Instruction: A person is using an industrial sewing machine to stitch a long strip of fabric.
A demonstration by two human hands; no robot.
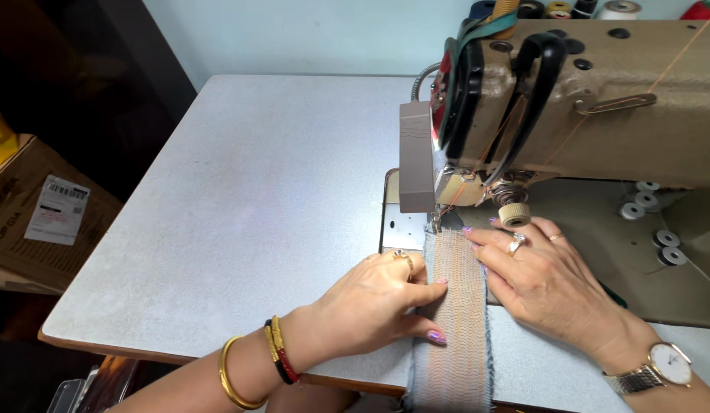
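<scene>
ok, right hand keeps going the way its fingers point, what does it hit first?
The right hand points up-left along the fabric strip. First in line is probably the presser foot under the sewing machine; depth is unclear.

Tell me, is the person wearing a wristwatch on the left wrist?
No, the wristwatch sits on the wrist of the right hand, while the left hand has bangles at its wrist instead.

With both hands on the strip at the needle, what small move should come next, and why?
Probably slide the fabric strip a little further away from the person, under the presser foot. The left hand and right hand lie flat on its two edges, its far end sits at the foot, and most of the strip trails back over the table edge.
</scene>
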